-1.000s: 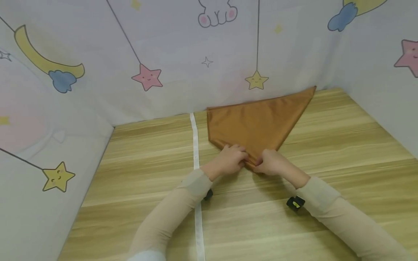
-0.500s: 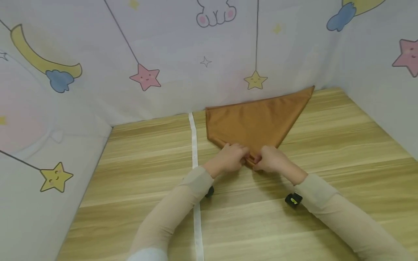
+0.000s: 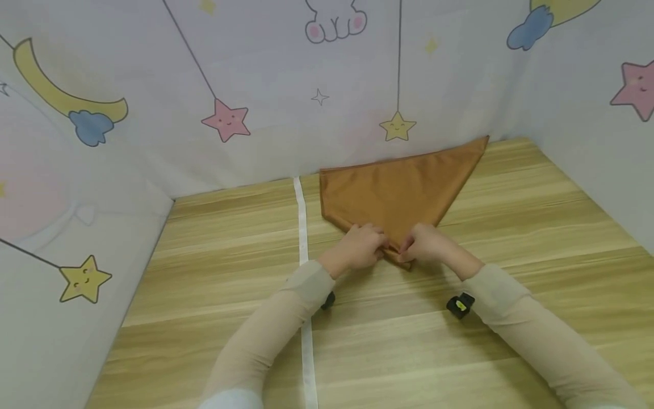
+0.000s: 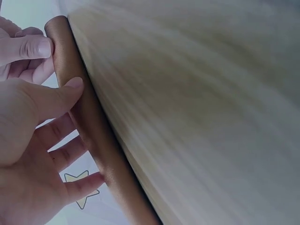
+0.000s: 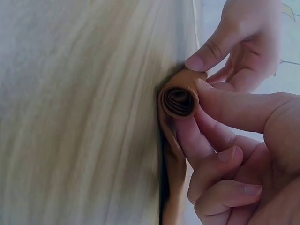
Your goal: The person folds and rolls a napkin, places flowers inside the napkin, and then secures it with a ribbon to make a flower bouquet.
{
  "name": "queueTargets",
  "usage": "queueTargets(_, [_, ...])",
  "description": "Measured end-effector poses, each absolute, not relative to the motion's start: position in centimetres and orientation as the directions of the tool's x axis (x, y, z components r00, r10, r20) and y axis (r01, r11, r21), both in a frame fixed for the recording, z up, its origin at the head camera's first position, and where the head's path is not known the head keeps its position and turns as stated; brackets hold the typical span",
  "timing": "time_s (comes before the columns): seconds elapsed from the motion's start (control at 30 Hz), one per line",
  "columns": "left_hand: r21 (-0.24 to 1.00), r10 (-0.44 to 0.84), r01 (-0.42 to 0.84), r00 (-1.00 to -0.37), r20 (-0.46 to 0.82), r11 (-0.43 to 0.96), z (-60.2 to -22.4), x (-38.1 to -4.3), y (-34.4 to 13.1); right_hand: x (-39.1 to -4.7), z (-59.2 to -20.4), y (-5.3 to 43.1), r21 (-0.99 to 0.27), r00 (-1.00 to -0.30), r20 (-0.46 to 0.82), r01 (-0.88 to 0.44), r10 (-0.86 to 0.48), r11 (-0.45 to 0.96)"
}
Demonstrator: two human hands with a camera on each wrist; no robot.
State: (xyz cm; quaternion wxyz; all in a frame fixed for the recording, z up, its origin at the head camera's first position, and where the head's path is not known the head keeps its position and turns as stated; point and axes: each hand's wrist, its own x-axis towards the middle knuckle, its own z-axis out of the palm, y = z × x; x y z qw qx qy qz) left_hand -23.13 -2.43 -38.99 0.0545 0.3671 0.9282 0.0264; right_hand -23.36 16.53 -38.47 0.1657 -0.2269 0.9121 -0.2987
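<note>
A brown cloth lies flat toward the back of the table, its near edge curled into a roll. My left hand holds the roll from the left; in the left wrist view the thumb presses on top of the rolled edge and the fingers reach behind it. My right hand pinches the roll close to its right end. The right wrist view shows that end as a tight spiral between thumb and forefinger. A small cloth corner sticks out toward me below the right hand.
The wood-grain table carries a white strip running front to back, left of the cloth. A pale printed curtain closes off the back and both sides. The cloth's far edge lies close to it.
Both hands have edged slightly away from me with the rolled edge. The right hand has shifted up a little, and a cloth corner now shows beneath it.
</note>
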Motion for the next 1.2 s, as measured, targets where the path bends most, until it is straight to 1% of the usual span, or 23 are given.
queueTargets(0.2, [0.077,0.671,0.667,-0.735,-0.093,0.741,-39.1,-23.1,-2.3,-22.9,-38.2,16.4,-0.615,-0.857,-0.197,-0.271,-0.477,0.741])
queueTargets(0.33, [0.097,0.666,0.659,-0.739,-0.102,0.746,-39.0,-23.1,-2.2,-22.5,-38.0,16.0,-0.574,-0.866,-0.217,-0.260,-0.450,0.776])
queueTargets(0.5, [0.160,0.676,0.658,-0.729,-0.110,0.736,-38.8,-23.2,-2.3,-22.2,-37.9,15.8,-0.548,-0.866,-0.188,-0.299,-0.464,0.781])
queueTargets(0.63, [0.185,0.699,0.679,-0.711,-0.079,0.711,-38.8,-23.2,-2.3,-22.4,-38.1,16.0,-0.567,-0.846,-0.181,-0.327,-0.501,0.756])
queueTargets(0.73, [0.173,0.711,0.695,-0.701,-0.056,0.698,-38.8,-23.2,-2.3,-22.6,-38.4,16.2,-0.589,-0.830,-0.186,-0.334,-0.526,0.736])
queueTargets(0.87, [0.140,0.695,0.683,-0.715,-0.072,0.717,-38.8,-23.1,-2.3,-22.8,-38.4,16.4,-0.606,-0.819,-0.200,-0.328,-0.538,0.724])
queueTargets(1.0, [0.106,0.679,0.671,-0.728,-0.094,0.734,-39.0,-23.1,-2.1,-22.7,-38.2,16.4,-0.593,-0.834,-0.198,-0.316,-0.514,0.741])
queueTargets(1.2, [0.081,0.675,0.670,-0.733,-0.088,0.738,-39.2,-23.2,-1.9,-22.4,-38.1,15.8,-0.562,-0.861,-0.179,-0.308,-0.476,0.768])
